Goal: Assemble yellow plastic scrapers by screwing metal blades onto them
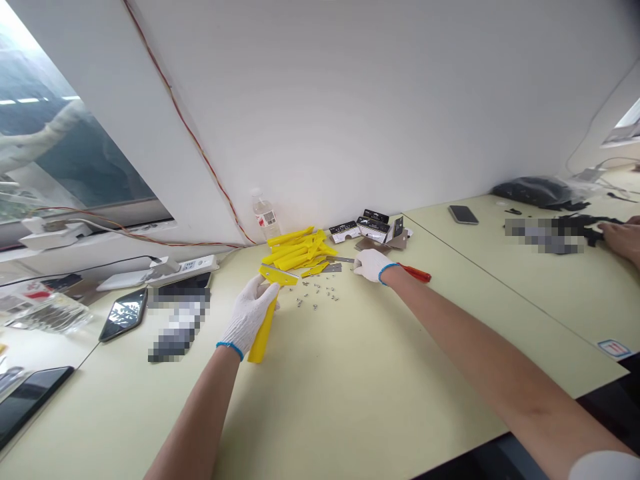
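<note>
My left hand point(250, 310), in a white knit glove with a blue cuff, is closed around a yellow scraper point(263, 333). The scraper's wide head points up and away, and its handle hangs below my fingers. My right hand point(371, 265), gloved the same way, pinches the end of a thin metal blade point(341, 259) beside the yellow pile. Several yellow scraper parts point(295, 250) lie heaped near the wall. Small loose screws point(317, 291) are scattered between my hands. A red-handled tool point(417, 273), perhaps a screwdriver, lies just beyond my right wrist.
Small black-and-white boxes point(374, 225) and a clear bottle point(267, 215) stand by the wall. At left are phones point(124, 314) and a power strip point(195, 267). Another phone point(463, 214) lies at right, where another person's hand point(623, 239) touches black material.
</note>
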Motion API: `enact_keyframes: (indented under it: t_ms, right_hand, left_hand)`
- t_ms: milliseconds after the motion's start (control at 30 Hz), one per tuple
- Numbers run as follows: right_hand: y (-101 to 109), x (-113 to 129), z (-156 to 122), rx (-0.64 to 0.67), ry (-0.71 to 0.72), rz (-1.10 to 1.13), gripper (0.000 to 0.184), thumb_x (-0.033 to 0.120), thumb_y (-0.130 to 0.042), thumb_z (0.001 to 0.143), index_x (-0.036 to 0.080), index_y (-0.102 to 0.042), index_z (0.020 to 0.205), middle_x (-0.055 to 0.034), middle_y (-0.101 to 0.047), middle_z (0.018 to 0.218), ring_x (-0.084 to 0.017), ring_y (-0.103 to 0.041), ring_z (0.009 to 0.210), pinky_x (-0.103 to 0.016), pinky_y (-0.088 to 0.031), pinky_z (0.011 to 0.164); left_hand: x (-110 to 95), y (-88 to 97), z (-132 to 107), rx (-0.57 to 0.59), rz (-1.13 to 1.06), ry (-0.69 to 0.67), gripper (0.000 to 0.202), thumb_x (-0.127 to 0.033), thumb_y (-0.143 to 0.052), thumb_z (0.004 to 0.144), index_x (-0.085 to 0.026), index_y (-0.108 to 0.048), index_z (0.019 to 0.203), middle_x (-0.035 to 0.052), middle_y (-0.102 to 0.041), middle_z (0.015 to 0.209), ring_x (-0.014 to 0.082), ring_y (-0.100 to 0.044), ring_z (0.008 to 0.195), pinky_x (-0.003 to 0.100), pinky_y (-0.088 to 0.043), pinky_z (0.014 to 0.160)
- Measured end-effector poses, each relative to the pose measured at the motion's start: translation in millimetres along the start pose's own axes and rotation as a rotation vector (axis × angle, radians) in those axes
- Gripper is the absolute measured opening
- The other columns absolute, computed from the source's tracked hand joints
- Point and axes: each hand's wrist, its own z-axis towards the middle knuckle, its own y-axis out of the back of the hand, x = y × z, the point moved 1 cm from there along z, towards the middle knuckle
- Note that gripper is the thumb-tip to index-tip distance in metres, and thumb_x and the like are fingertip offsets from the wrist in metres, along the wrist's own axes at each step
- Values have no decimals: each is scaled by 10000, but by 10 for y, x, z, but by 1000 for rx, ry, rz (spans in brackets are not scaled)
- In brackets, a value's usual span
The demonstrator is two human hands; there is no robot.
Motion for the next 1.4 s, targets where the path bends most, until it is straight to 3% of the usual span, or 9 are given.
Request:
enact_keyframes:
  t_ms: [267,467,667,833,933,1033,1167,1300,1400]
  right_hand:
    - [382,162,-308,59,132,59,566,403,-427,1068,83,-728,710,-154,-689,876,22,-580,638,-112,-386,661]
    - [514,906,-707,126,444,247,470,585,-503,995,214,-789,961,-115,-704,991,-59,-665,869,-165,-451,732]
    - [343,1466,-835,136,357,302,611,542,-330,1045,161,-730,785,-130,-694,975,-137,-658,1076,-268,-427,749]
    - [365,1502,-823,224,367,271,560,537,-340,1107,143,-717,981,-102,-650,1168,-125,-633,1062,-248,-491,895]
    - [464,1496,-841,281,395,257,428,475,-495,1085,99,-651,1218,-121,-589,1237,-153,-603,1096,-311,-533,1010]
    - [553,1522,-874,337,411,234,455,404,-595,1050,54,-588,1341,-139,-568,1226,-169,-580,1144,-353,-547,1015]
    - [608,1577,-918,384,385,196,386,402,-579,1056,53,-636,1210,-116,-597,1131,-143,-592,1072,-326,-538,1002]
    - [618,1582,-934,392,346,209,223,276,-641,998,65,-700,957,-92,-624,986,-122,-577,953,-264,-475,961]
    - [612,1536,-908,375,297,255,196,288,-714,946,94,-725,969,-88,-643,1025,-128,-562,964,-229,-425,901]
  left_hand:
    - [-112,-34,-75,38,40,23,660,-560,-680,855,-208,-613,1410,20,-680,811,164,-613,678,284,-499,636]
    - [-149,-120,-130,65,126,-36,644,-494,-640,876,-193,-581,1442,49,-727,908,166,-628,701,293,-508,665]
    - [-87,-140,-100,131,92,-82,643,-492,-636,891,-199,-550,1457,15,-696,816,165,-629,678,301,-510,671]
    - [-53,-134,-89,129,71,-100,594,-473,-628,895,-214,-578,1428,3,-687,785,158,-608,660,278,-489,637]
    - [-57,-156,-104,132,44,-111,542,-478,-613,907,-223,-607,1385,21,-716,876,141,-587,644,271,-480,625]
    - [-71,-174,-108,132,23,-95,517,-480,-621,906,-219,-620,1353,29,-717,903,140,-594,647,279,-488,637]
    - [-80,-183,-99,133,50,-77,496,-488,-632,908,-213,-629,1320,7,-675,815,148,-602,645,282,-483,634]
    - [-85,-192,-104,153,74,-82,484,-485,-624,914,-208,-628,1311,7,-668,811,153,-605,660,284,-480,641]
    - [-108,-196,-127,146,84,-88,459,-471,-624,914,-216,-635,1296,3,-664,817,148,-585,647,281,-471,634]
